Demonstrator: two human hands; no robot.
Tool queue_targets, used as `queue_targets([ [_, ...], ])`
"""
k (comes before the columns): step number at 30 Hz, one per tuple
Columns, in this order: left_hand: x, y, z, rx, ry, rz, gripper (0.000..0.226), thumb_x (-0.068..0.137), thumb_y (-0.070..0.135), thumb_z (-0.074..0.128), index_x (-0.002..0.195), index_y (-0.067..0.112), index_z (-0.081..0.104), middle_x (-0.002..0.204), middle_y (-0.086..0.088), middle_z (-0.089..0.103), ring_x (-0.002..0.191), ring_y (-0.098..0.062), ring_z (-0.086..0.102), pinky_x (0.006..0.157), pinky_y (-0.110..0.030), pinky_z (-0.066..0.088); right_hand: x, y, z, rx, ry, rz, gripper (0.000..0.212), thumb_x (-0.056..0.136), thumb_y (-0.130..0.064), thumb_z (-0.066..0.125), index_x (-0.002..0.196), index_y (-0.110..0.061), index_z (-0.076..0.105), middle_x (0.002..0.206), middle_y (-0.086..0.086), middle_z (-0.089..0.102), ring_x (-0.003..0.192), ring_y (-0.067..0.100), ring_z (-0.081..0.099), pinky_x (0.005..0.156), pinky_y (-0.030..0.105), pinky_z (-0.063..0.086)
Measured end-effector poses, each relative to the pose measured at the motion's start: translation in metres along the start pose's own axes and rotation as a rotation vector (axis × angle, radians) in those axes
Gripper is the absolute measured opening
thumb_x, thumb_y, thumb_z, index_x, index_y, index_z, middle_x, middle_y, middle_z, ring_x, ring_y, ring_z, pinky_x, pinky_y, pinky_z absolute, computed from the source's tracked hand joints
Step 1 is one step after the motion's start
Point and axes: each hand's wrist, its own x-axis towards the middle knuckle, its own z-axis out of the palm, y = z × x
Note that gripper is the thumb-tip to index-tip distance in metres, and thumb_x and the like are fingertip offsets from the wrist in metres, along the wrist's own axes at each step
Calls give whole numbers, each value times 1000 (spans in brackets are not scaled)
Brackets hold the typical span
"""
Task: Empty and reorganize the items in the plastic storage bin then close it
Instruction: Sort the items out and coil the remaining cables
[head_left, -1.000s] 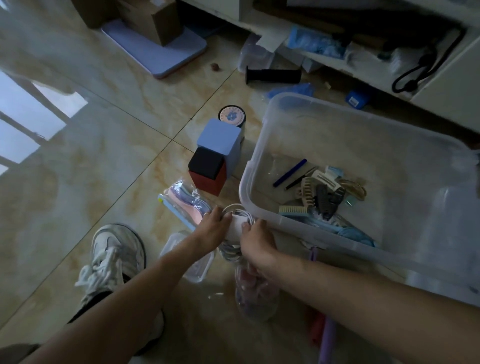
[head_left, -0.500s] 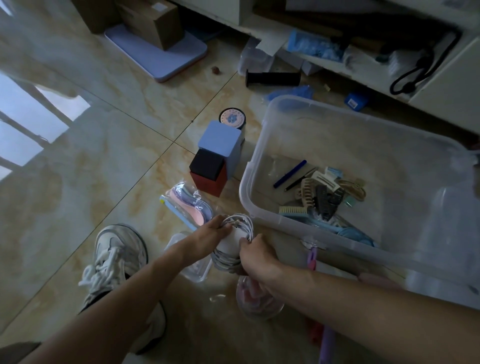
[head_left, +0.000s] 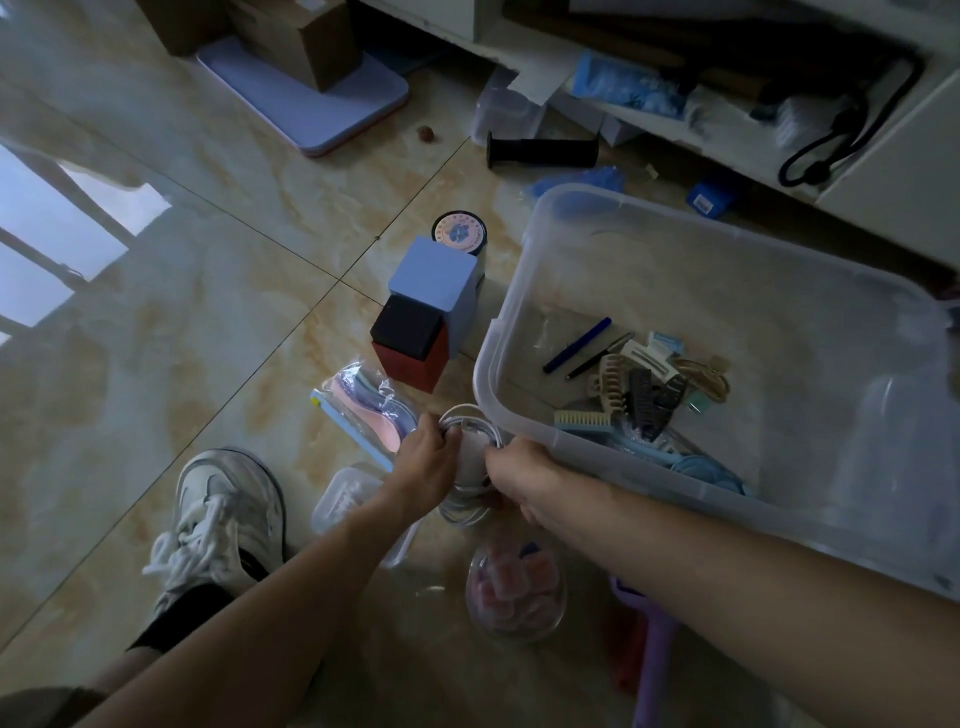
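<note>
A clear plastic storage bin (head_left: 506, 332) stands open on the tiled floor at the right. Inside lie a blue pen (head_left: 576, 345), several hair claws (head_left: 636, 382), a comb (head_left: 582, 421) and a light blue cord (head_left: 701, 467). Just outside its near left corner, my left hand (head_left: 423, 467) and my right hand (head_left: 519, 475) both grip a coiled white cable with a charger block (head_left: 470, 452). The coil hangs between my hands, low over the floor.
On the floor to the left of the bin stand a blue box (head_left: 434, 286), a black and red box (head_left: 410, 343) and a round tin (head_left: 460, 231). A bagged pink item (head_left: 363, 405), a small clear container (head_left: 343, 496), a clear egg-shaped case (head_left: 514, 587) and my shoe (head_left: 223, 514) lie near.
The coiled cable has turned a little between my hands and its loops now hang lower. Both hands stay at the same spot by the bin's corner.
</note>
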Motion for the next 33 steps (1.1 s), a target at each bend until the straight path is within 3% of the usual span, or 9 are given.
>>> queue_targets([
  [4, 5, -9, 11, 402, 9, 13, 37, 104, 38, 34, 123, 9, 44, 129, -17, 42, 118, -34, 40, 99, -44, 35, 4, 1, -1, -117, 33, 95, 43, 106, -28, 42, 139, 0, 47, 135, 19, 56, 123, 29, 57, 106, 38, 47],
  [7, 8, -9, 16, 556, 2, -46, 51, 104, 42, 29, 140, 7, 36, 143, -19, 28, 129, -36, 29, 107, -44, 29, 3, 4, -8, -340, 20, -29, 36, 106, -19, 40, 129, 3, 56, 129, 23, 60, 120, 38, 59, 100, 41, 50],
  [11, 6, -3, 22, 576, -6, -20, 53, 105, 38, 30, 144, 2, 27, 146, -22, 22, 134, -38, 26, 108, -42, 29, 12, 15, -4, -702, 173, -130, 43, 108, -36, 35, 135, -9, 56, 134, 15, 59, 123, 33, 56, 95, 38, 45],
  [13, 8, -7, 25, 610, -13, -18, 53, 105, 38, 30, 146, 4, 27, 146, -21, 21, 133, -38, 25, 108, -44, 31, 13, 18, -1, -778, 112, -181, 42, 108, -26, 30, 145, -13, 46, 142, 17, 51, 128, 35, 51, 100, 42, 43],
  [16, 9, -18, 25, 675, 2, 13, 57, 100, 42, 31, 148, 10, 32, 150, -21, 18, 134, -40, 21, 107, -49, 33, 10, 16, -10, -826, 48, -219, 43, 110, -18, 27, 149, -9, 40, 143, 21, 47, 128, 37, 50, 100, 41, 41],
  [21, 7, -9, 17, 530, 142, 99, 50, 101, 42, 38, 141, 11, 35, 132, -8, 26, 121, -27, 33, 103, -42, 37, -4, 11, -14, -940, 58, -268, 46, 111, -26, 25, 133, 1, 55, 132, 23, 59, 122, 36, 57, 98, 39, 46],
  [24, 4, -7, 14, 517, 207, 144, 57, 99, 43, 45, 147, 16, 28, 128, -7, 29, 116, -25, 36, 99, -40, 39, -19, 5, -10, -992, 139, -323, 30, 104, -11, 41, 123, 3, 59, 124, 23, 61, 114, 37, 60, 86, 39, 47],
  [27, 0, -12, 14, 541, 222, 216, 67, 98, 47, 45, 155, 27, 16, 127, -5, 29, 113, -22, 34, 100, -40, 39, -37, -1, 0, -1173, 301, -315, 31, 105, -9, 41, 129, 6, 53, 125, 22, 61, 112, 31, 63, 86, 34, 52],
  [33, 3, -20, 17, 631, 189, 280, 44, 99, 50, 37, 141, 35, 43, 126, -1, 34, 116, -20, 32, 105, -43, 36, -33, 5, 9, -1233, 295, -392, 32, 104, -3, 41, 135, 6, 45, 129, 22, 59, 115, 28, 64, 90, 33, 53],
])
